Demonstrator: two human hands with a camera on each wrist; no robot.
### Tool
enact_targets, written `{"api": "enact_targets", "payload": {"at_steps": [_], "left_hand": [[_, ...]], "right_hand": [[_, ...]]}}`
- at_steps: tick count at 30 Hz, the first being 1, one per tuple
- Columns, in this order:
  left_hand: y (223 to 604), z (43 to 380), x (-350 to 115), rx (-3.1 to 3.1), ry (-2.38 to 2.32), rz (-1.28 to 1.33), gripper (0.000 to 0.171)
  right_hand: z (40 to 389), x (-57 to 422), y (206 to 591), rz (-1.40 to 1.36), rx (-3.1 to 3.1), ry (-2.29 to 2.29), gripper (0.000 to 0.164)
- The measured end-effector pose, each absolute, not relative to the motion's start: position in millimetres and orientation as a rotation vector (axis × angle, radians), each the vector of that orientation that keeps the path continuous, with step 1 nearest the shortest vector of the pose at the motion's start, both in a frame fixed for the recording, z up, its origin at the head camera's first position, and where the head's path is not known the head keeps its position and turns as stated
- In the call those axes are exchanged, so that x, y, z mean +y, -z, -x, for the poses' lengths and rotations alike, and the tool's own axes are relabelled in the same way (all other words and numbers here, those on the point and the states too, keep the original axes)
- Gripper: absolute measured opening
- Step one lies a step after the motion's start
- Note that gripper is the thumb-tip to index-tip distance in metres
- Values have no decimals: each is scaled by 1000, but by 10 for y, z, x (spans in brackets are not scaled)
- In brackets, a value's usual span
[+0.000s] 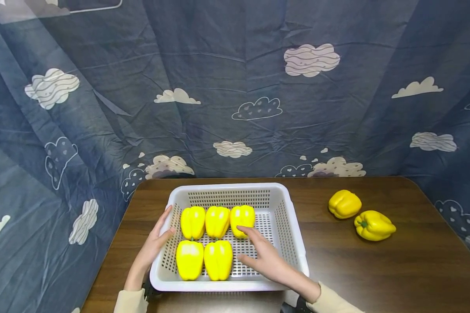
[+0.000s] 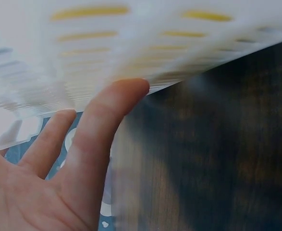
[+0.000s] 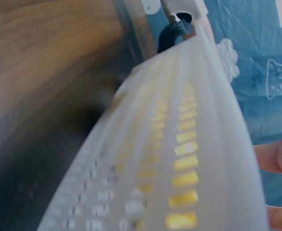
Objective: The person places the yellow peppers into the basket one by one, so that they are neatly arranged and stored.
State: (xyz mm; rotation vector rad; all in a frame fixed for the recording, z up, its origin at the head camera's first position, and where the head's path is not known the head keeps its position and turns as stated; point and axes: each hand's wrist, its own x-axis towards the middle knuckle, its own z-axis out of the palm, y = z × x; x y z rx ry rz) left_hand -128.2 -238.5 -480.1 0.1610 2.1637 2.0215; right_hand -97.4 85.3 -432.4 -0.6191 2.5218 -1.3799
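A white perforated plastic basket [image 1: 236, 286] stands on the table with several yellow bell peppers [image 1: 217, 221] set in two rows inside. My left hand [image 1: 150, 248] rests at the basket's left side with its fingers extended along the rim. In the left wrist view, fingertips [image 2: 136, 86] lie against the slotted outer wall [image 2: 92, 57]. Over the right part of the basket, my right hand [image 1: 268, 261] is spread with nothing in it. Its fingertips overlap the back-row right bell pepper [image 1: 243, 215] in the head view.
Two more yellow bell peppers [image 1: 344, 204] lie on the brown wooden table [image 1: 376, 278] to the right of the basket. Behind the table hangs a dark blue curtain [image 1: 219, 65] with white clouds. The basket's perforated wall [image 3: 179, 144] fills much of the right wrist view.
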Motion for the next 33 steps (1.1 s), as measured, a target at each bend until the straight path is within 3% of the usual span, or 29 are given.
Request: {"api": "enact_targets", "payload": {"at_steps": [18,33], "left_hand": [[4830,1254,-2402,2159,-2033,-149,63],[4829,1287,-2399,2185,-2009,-172,63]], "right_hand": [[1139,1486,4266,586,2685,1705,51],[1257,2148,4299,238,2932,1749,56]]}}
